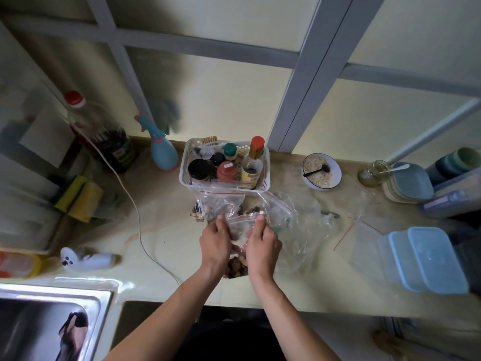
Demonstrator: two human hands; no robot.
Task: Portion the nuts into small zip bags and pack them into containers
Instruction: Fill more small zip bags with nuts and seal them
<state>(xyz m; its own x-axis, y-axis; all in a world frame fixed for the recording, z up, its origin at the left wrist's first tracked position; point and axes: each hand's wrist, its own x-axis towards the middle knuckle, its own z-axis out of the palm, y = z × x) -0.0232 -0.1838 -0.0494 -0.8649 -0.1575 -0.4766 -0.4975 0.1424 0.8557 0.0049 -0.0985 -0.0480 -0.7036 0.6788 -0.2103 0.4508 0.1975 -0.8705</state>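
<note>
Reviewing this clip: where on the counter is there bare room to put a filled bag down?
Bare counter lies between the white cord and the left hand; another strip runs along the front edge toward the blue-lidded containers. It is crowded behind the right hand: the white basket, loose clear bags and the bowl.

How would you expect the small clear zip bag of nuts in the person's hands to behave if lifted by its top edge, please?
The small clear zip bag of nuts would probably sag, since its film looks thin and crinkled. The nuts sit low, so it is likely bottom-heavy. Both the left hand and right hand pinch its top, which suggests a slippery edge.
</note>
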